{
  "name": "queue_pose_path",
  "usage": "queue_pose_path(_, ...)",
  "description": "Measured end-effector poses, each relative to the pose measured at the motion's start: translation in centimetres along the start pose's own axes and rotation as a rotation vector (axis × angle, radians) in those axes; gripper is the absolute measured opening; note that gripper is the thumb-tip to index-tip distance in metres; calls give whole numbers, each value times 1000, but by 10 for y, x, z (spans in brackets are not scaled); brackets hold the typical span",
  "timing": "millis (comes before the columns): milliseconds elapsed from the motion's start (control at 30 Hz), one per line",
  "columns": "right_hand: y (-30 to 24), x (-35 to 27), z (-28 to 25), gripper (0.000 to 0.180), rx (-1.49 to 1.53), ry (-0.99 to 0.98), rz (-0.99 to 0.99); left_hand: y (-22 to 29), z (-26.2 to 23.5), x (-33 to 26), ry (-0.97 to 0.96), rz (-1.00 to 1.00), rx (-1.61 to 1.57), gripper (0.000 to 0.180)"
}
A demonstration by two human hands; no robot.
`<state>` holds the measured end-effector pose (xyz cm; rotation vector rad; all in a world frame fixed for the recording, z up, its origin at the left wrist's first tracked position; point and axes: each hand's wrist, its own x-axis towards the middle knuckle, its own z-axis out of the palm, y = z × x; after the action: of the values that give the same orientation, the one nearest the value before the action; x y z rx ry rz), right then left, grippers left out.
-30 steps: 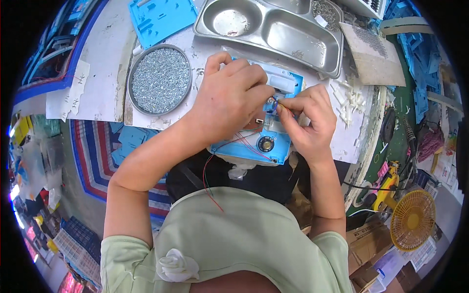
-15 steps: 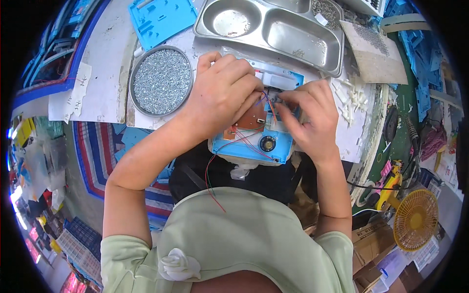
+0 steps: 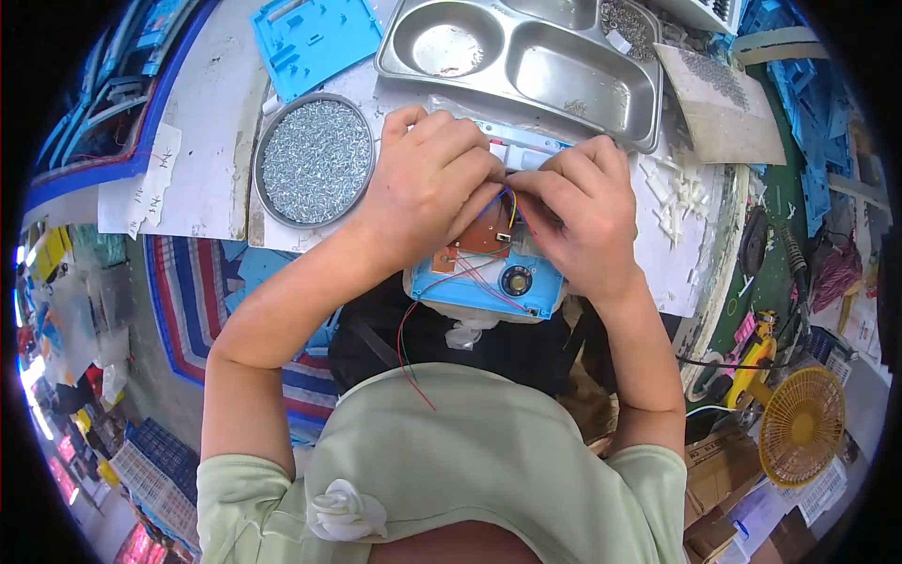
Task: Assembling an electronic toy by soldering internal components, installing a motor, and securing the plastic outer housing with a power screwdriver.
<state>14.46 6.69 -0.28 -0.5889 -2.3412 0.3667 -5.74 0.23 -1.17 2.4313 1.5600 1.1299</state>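
A white bench (image 3: 202,179), scuffed in places, carries a metal tray (image 3: 583,80) toward its far edge, a blue panel (image 3: 317,42) left of the tray, and, nearer the near edge at left, a round dish (image 3: 303,224) of small silver screws (image 3: 316,162). White pegs (image 3: 669,222) lie toward the right edge. Below the near edge at left spreads a striped cloth (image 3: 188,301); past the right edge is a yellow fan (image 3: 801,426).

A shallow blue case (image 3: 453,289) lies at the middle of the near edge, open face up, its speaker (image 3: 517,280) end toward the person. Its long axis appears to run away from the person, leaning slightly right at the far end, which the hands partly cover. The left hand (image 3: 427,183) and right hand (image 3: 584,211) come together above its brown board (image 3: 481,235), at blue and yellow wires (image 3: 514,205). Each grip is narrow; whether the hidden fingertips close on the wires cannot be told. Red and green leads (image 3: 402,343) hang from the case's near left corner.
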Motion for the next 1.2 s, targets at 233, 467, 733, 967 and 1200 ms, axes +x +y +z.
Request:
queue_pose_path(233,0,3,-3,30,-70,-45,-2,-2,-1,-2,-2,-15,-15,23)
queue_pose_path(467,2,-8,-3,25,-20,57,76,-7,2,-12,62,-137,-69,15)
queue_pose_path(733,1,-29,-16,14,332,156,432,28,-10,-3,365,-141,0,28)
queue_pose_path(967,2,-22,-17,14,403,157,367,47,11,15,71,-198,-376,30)
queue_pose_path(1200,9,-35,-18,14,391,100,443,38,12,19,-69,-316,-399,10)
